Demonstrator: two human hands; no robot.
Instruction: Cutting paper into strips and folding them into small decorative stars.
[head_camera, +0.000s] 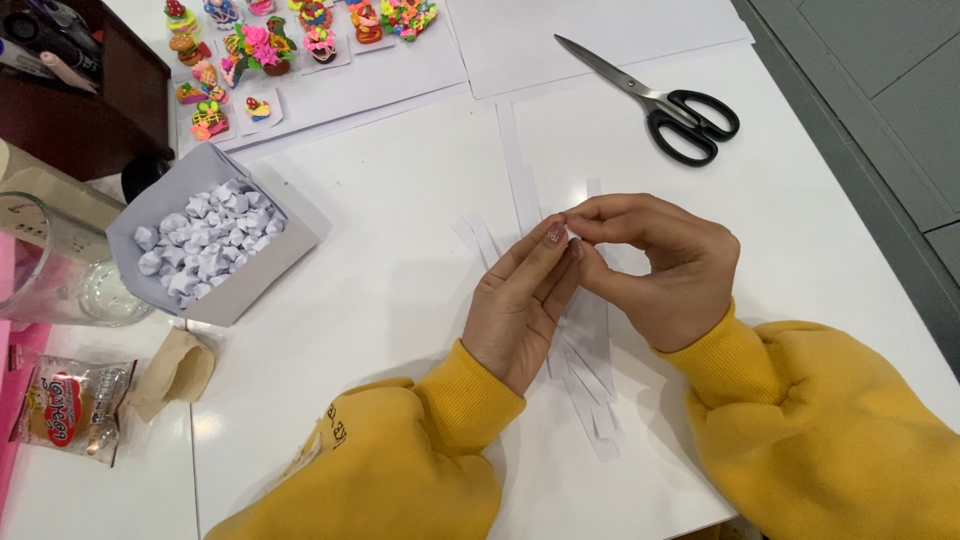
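We note both hands meeting over the middle of the white table (830, 230), fingertips pinched together on a small piece of folded white paper (572, 238) that is mostly hidden between them; its exact shape we cannot tell. The left hand (520, 300) lies palm up with thumb and forefinger closed on the piece from below left, the right hand (665, 265) curls over it from the right, thumb and forefinger likewise closed on it. Directly beneath both hands lies a loose bundle of narrow white paper strips (590, 370), long axis running away from us and slightly leftward. Both hands are equally near it. The grey open paper box of small white folded paper stars (205, 240) sits well to the left, nearer the left hand; the black-handled scissors (660, 100) lie beyond, nearer the right
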